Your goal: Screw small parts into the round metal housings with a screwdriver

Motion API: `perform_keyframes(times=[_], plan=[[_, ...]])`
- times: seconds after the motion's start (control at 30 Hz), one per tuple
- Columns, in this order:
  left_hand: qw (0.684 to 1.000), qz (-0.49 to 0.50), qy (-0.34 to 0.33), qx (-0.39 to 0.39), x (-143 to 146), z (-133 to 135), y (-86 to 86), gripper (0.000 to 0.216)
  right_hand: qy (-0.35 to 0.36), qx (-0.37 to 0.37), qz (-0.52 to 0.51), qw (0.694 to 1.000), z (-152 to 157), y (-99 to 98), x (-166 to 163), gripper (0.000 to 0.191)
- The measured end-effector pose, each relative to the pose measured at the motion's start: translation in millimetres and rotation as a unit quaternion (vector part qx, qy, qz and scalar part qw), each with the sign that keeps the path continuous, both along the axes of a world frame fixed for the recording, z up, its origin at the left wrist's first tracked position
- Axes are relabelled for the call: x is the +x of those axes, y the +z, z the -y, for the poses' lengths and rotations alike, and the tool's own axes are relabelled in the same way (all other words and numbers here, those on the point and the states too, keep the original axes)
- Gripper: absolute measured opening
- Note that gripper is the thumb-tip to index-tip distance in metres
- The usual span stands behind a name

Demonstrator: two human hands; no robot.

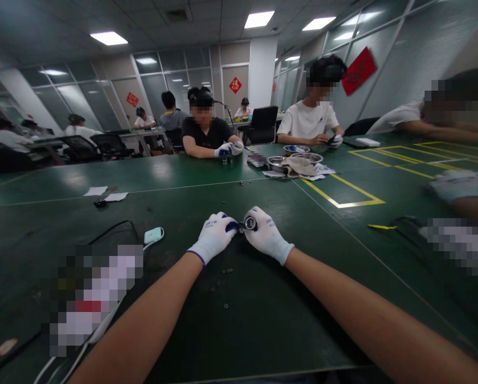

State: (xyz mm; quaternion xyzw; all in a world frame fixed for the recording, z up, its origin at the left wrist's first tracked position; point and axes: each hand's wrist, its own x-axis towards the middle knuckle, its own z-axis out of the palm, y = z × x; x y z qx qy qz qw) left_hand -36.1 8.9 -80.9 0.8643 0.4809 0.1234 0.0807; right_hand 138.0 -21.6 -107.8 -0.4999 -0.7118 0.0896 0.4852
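Note:
Both my hands wear white gloves and meet over the green table [262, 320]. My right hand [267, 234] is closed around a small round metal bearing-like ring [250, 223], its open face turned toward me. My left hand [215, 234] is closed in a pinch on a small dark blue-handled tool [234, 226] whose tip touches the ring. Several tiny metal nuts or balls [225, 272] lie loose on the table just below my hands.
A light-blue device with a cable [154, 235] lies to the left. Across the table sit people in gloves, with metal bowls [277, 161] and rags [302, 166]. Paper scraps and a tool [103, 198] lie far left. Yellow tape lines [342, 192] mark the right side.

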Motion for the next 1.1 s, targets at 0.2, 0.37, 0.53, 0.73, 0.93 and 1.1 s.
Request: perform_keyframes(times=[0.2,0.37,0.53,0.73,0.93,1.1], plan=[[0.999,0.024,0.014,-0.019,-3.6,1.7,1.1,0.023,0.065,0.011,0.0,0.998,2.5,2.2,1.3,0.017],[0.977,0.206,-0.013,-0.048,-8.5,8.9,13.8,0.017,0.078,0.002,-0.024,0.997,2.1,4.2,5.2,0.016],[0.92,0.369,-0.061,-0.116,-5.4,9.7,22.3,0.017,0.074,-0.021,-0.039,0.996,1.9,5.7,6.8,0.014],[0.887,0.425,-0.084,-0.157,-3.1,14.9,23.4,0.02,0.093,-0.015,-0.023,0.995,2.8,6.4,4.4,0.015],[0.931,0.337,-0.114,-0.087,-2.3,23.6,26.8,0.005,0.115,-0.017,-0.008,0.993,4.7,7.7,0.8,0.018],[0.94,0.309,-0.102,-0.105,4.4,25.9,24.2,0.004,0.124,-0.02,-0.002,0.992,5.3,7.3,-1.9,0.019]])
